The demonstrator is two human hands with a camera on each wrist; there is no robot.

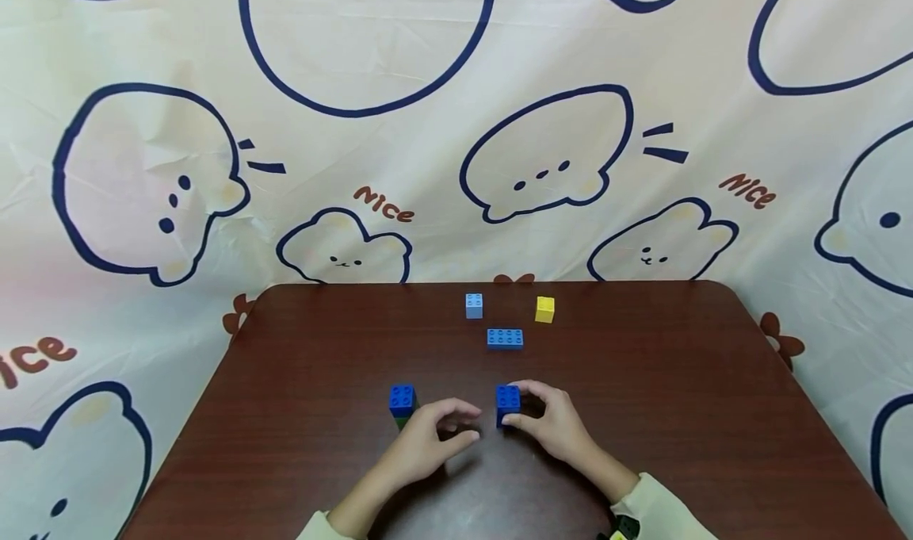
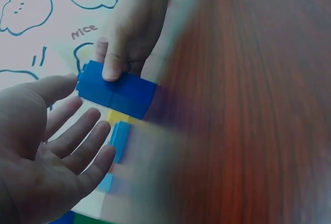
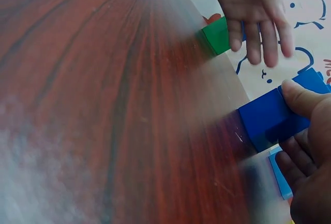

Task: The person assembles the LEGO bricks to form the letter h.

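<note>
My right hand (image 1: 555,421) grips a stack of two dark blue bricks (image 1: 508,398) between thumb and fingers; the seam between the two shows in the right wrist view. The stack (image 3: 266,118) is upright at the tabletop. To its left, my left hand (image 1: 438,438) has its fingers spread and loosely bent, holding nothing, with a gap to the stack. Just left of the left hand stands another stack, a dark blue brick (image 1: 403,400) over a green one (image 3: 216,36), partly hidden by that hand in the head view.
Farther back on the brown table (image 1: 321,350) lie a light blue square brick (image 1: 474,306), a yellow brick (image 1: 545,310) and a longer blue brick (image 1: 505,339). A white cloth (image 1: 428,151) with cartoon drawings hangs behind the table and along its sides.
</note>
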